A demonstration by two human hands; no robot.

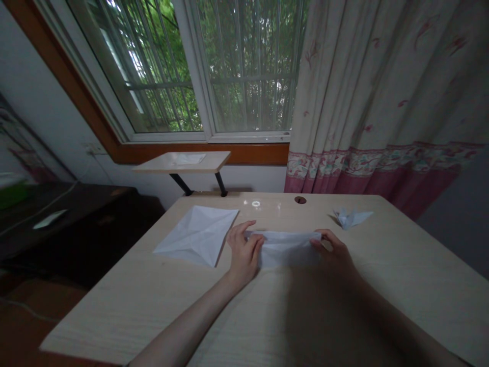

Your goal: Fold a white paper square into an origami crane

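Observation:
A sheet of white paper (289, 251), folded over into a band, lies on the table in front of me. My left hand (245, 250) pinches its left end between thumb and fingers. At the opposite end, my right hand (336, 252) grips the upper right corner, thumb below and fingers curled behind. The far edge of the paper is lifted a little between the two hands. To the left, a creased square sheet of white paper (198, 234) lies spread out. An origami crane (348, 218) of white paper sits at the far right.
The pale wooden table (214, 316) has a round cable hole (300, 200) by its back edge. Behind its left corner, a small raised shelf (217, 162) on black legs carries another white paper (190, 159). A floral curtain (355, 102) hangs behind the right side. A dark cabinet stands left.

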